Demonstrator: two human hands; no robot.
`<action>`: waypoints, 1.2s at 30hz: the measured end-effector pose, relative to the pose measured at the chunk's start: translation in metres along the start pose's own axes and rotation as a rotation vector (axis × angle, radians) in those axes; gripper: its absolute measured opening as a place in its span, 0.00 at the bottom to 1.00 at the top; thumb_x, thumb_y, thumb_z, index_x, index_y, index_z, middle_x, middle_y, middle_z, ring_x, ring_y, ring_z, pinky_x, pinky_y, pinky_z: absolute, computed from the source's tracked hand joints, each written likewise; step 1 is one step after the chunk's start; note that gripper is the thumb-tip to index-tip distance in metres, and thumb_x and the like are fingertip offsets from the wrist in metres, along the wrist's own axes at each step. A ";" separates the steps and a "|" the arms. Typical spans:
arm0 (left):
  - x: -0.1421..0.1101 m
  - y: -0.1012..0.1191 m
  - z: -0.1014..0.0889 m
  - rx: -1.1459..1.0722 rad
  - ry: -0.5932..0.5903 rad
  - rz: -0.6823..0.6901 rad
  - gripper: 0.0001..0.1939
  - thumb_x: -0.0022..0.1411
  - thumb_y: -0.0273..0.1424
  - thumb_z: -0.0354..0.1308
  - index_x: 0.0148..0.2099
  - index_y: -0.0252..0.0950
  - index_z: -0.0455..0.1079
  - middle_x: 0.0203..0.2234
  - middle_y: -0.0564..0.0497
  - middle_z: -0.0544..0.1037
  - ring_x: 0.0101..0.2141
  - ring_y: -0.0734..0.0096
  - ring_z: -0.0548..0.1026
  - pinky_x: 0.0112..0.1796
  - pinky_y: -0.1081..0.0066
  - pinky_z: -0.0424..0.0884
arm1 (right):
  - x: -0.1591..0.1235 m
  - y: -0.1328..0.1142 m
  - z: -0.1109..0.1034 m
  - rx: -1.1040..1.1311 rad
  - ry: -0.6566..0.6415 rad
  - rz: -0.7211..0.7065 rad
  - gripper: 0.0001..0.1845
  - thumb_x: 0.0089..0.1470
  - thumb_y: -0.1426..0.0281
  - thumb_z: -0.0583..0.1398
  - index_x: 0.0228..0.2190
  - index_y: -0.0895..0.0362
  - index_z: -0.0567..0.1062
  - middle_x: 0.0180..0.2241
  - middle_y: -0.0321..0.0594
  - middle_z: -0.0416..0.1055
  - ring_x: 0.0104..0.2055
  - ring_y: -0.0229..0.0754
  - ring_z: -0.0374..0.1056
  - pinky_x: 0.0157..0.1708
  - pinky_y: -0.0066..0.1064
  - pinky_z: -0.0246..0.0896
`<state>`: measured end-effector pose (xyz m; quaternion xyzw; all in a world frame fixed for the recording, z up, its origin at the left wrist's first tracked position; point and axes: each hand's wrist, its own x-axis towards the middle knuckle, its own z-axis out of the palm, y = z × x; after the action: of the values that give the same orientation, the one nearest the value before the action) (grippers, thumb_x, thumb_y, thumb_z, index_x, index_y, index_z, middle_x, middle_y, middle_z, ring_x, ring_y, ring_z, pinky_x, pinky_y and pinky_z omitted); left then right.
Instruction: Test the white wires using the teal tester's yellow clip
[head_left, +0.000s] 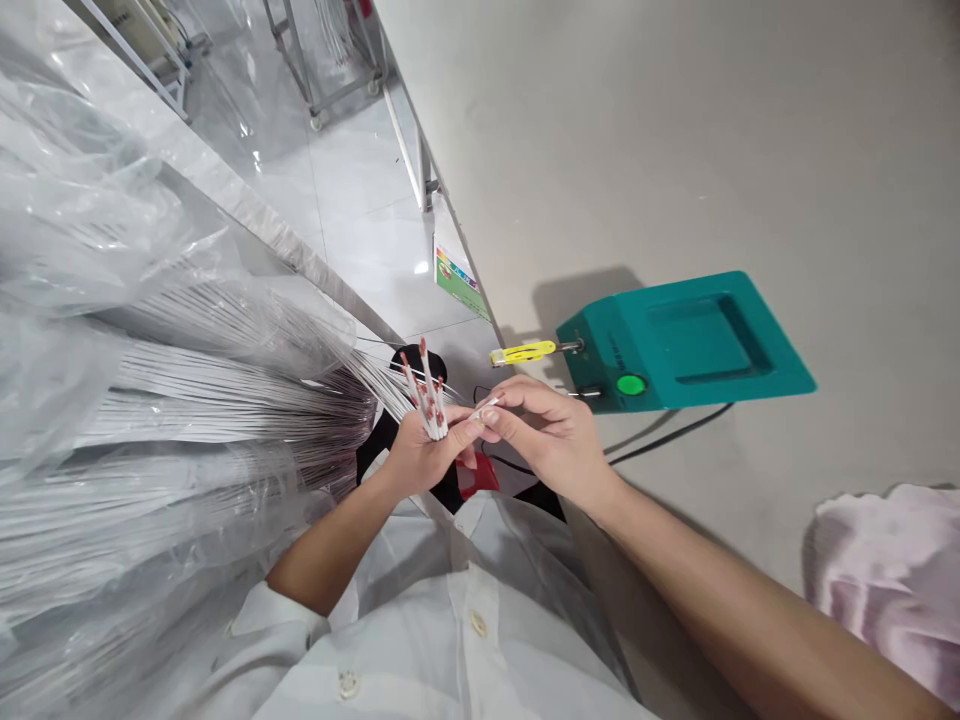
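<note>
My left hand (420, 455) is closed round a small bunch of thin white sticks with red marks (424, 392), which point up and away from me. My right hand (544, 430) meets it from the right, its fingers pinched on one short white stick (486, 405) at the left hand's fingertips. Both hands hover over the left edge of the beige table (675, 150), just in front of a teal box machine (675, 345) with a green button (631, 384) and a yellow-handled part (523, 352) sticking out of its left side.
Large clear plastic bags of long thin white rods (187, 400) fill the left. A black cable (675, 432) runs from the machine across the table. A pinkish cloth (892, 575) lies at the right. Metal frames (322, 70) stand on the shiny floor beyond.
</note>
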<state>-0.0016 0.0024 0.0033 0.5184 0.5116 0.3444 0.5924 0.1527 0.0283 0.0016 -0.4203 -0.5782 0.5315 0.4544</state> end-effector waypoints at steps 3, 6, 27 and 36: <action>-0.002 -0.001 0.003 0.004 0.014 -0.005 0.18 0.59 0.43 0.53 0.34 0.33 0.76 0.16 0.51 0.73 0.19 0.75 0.69 0.24 0.74 0.66 | 0.001 0.000 0.000 0.004 -0.011 0.010 0.10 0.49 0.62 0.63 0.22 0.54 0.73 0.24 0.36 0.67 0.26 0.37 0.64 0.26 0.31 0.63; -0.003 -0.005 0.007 -0.005 0.019 0.017 0.19 0.60 0.43 0.52 0.36 0.34 0.76 0.21 0.49 0.77 0.20 0.74 0.72 0.26 0.73 0.68 | 0.001 0.000 -0.001 -0.001 -0.032 0.015 0.14 0.50 0.59 0.61 0.21 0.54 0.73 0.22 0.37 0.67 0.27 0.38 0.64 0.28 0.32 0.63; 0.003 -0.009 0.009 -0.255 0.535 0.022 0.13 0.56 0.41 0.59 0.33 0.35 0.74 0.20 0.54 0.73 0.18 0.81 0.65 0.21 0.76 0.62 | -0.005 0.007 0.005 -0.279 0.066 -0.161 0.04 0.55 0.70 0.57 0.29 0.53 0.72 0.30 0.39 0.70 0.34 0.39 0.67 0.36 0.33 0.63; 0.007 -0.001 0.015 0.051 0.380 0.200 0.10 0.59 0.34 0.55 0.38 0.38 0.77 0.37 0.48 0.79 0.41 0.65 0.74 0.46 0.65 0.67 | -0.007 0.008 0.003 -0.275 -0.035 -0.185 0.07 0.54 0.73 0.58 0.33 0.53 0.76 0.34 0.40 0.73 0.36 0.39 0.70 0.38 0.32 0.66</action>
<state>0.0147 0.0043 -0.0003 0.5072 0.5687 0.4799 0.4348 0.1512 0.0217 -0.0069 -0.4142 -0.6898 0.4104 0.4293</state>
